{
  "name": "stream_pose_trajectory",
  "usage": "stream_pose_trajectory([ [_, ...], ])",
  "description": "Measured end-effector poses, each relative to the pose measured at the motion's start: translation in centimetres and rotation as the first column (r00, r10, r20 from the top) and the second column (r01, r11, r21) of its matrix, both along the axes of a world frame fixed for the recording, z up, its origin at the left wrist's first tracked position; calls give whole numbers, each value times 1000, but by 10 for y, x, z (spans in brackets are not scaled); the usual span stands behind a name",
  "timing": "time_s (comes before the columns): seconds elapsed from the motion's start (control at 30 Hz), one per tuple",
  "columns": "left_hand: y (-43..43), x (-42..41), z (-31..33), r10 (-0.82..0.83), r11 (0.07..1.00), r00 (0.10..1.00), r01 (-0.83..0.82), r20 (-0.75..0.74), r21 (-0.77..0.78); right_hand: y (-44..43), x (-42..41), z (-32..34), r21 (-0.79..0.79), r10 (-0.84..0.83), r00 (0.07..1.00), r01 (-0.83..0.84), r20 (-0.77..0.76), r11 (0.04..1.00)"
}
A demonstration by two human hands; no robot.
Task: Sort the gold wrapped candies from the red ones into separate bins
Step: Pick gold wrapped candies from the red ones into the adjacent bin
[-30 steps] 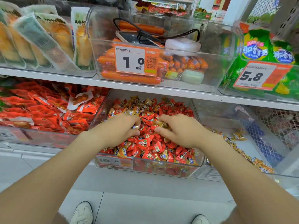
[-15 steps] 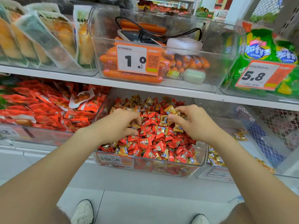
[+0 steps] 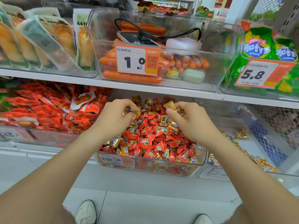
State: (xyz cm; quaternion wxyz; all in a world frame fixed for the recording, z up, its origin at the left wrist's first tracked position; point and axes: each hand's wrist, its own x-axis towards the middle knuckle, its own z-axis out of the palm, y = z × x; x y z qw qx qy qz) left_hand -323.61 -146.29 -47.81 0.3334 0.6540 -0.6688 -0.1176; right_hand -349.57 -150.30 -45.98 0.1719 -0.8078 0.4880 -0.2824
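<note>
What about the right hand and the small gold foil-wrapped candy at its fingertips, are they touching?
Touching. The head view shows the right hand pinching the gold foil-wrapped candy between thumb and fingers, no gap.

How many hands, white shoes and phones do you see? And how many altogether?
Hands: 2, the left hand and the right hand, each pinching gold candies
White shoes: 2
Phones: 1
Total: 5

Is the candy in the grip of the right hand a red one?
No, the right hand pinches a gold candy above the mixed bin.
</note>
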Motion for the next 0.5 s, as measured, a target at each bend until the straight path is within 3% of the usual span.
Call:
stream_pose_trajectory([
  [0.07, 1, -5, 4, 72, 997, 955, -75, -288, 1, 3, -5, 1, 58, 25, 998, -28, 63, 998],
  [0.17, 8, -21, 9, 152, 988, 703, -106, -695, 109, 6, -18, 3, 264, -5, 964, -68, 266, 962],
  [0.23, 13, -34, 11, 182, 983, 541, -105, -821, 148, 9, -33, 4, 383, -87, 926, -66, 368, 922],
  [0.3, 17, -48, 13, 194, 981, 440, -103, -877, 165, 10, -54, 5, 425, -149, 909, -34, 389, 904],
  [0.4, 26, -75, 17, 190, 981, 411, -56, -891, 183, 6, -98, -2, 458, -257, 893, 65, 371, 886],
  [0.5, 34, -116, 22, 97, 971, 532, 136, -841, 198, -5, -150, -20, 388, -352, 928, 283, 118, 877],
])
